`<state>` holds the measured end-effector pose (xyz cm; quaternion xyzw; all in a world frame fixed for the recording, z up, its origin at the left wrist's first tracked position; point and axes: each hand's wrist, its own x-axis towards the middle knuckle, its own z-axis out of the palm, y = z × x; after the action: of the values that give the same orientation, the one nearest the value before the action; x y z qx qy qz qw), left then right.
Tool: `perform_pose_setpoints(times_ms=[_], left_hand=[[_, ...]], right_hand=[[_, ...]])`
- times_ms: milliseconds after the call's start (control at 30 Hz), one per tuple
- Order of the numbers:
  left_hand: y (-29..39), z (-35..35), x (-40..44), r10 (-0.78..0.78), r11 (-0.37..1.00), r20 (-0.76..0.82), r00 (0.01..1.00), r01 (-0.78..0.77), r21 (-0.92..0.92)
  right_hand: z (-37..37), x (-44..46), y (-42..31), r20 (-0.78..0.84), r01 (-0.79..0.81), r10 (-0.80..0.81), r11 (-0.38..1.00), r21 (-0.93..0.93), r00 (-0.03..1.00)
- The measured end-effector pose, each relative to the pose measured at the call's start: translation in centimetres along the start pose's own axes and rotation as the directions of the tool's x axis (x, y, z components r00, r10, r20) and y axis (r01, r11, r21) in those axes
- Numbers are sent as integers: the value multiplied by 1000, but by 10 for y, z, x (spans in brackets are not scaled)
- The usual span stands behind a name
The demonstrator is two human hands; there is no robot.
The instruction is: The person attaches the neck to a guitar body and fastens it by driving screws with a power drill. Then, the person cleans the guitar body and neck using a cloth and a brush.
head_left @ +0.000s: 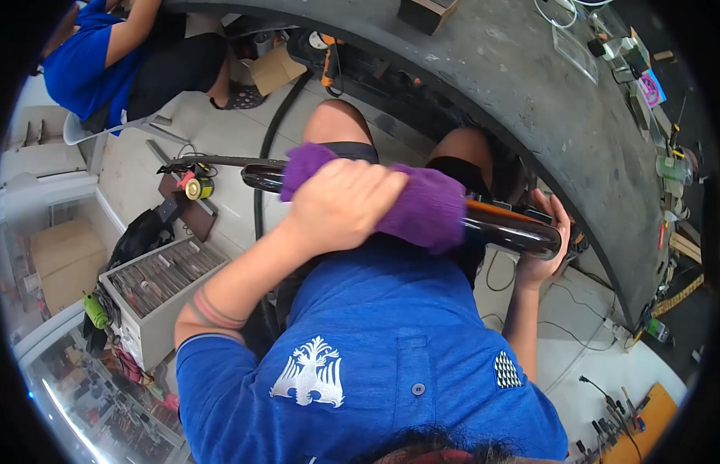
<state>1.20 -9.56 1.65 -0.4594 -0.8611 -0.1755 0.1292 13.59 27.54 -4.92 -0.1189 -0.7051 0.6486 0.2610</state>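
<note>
A long, glossy black piece (511,232) is held crosswise above the lap, between the body and the bench (499,54). Its middle is covered by a purple cloth (429,205), which is gripped around it by the closed left hand (346,203). The far end is cupped by the right hand (542,268), with the fingers curled round the rounded tip; its thumb cannot be clearly seen.

The piece is judged to be stiff and of moderate weight, and rather slippery where the polished surface is bare. The cloth appears soft and thick, so a firmer hold should be given through it, while the bare end is best supported from outside. The shine may be easily scratched, so contact with hard edges should be avoided.

The nearest obstacle is the bench edge, just beside the right hand. Underneath, the knees (337,124) are placed. On the floor, a black hose (271,139), an orange tool (329,69) and a piece of cardboard (275,72) are seen. At the left, a box of flat pieces (136,329) is standing, and farther away another person (89,69) is seated.
</note>
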Motion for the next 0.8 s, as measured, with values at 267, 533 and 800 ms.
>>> perform_pose_setpoints(times_ms=[267, 533, 800], left_hand=[[-100, -36, -81, -136, 985, 26, 990, 138, -101], [-119, -31, -88, -383, 720, 348, 856, 513, -468], [-93, -63, -10, -219, 945, 574, 789, 318, -76]], right_hand=[[-5, 2, 2, 17, 6, -6, 1000, -5, 1000], [-6, 19, 1, -14, -27, 25, 975, -221, 1000], [-2, 29, -6, -61, -71, 60, 980, -188, 996]])
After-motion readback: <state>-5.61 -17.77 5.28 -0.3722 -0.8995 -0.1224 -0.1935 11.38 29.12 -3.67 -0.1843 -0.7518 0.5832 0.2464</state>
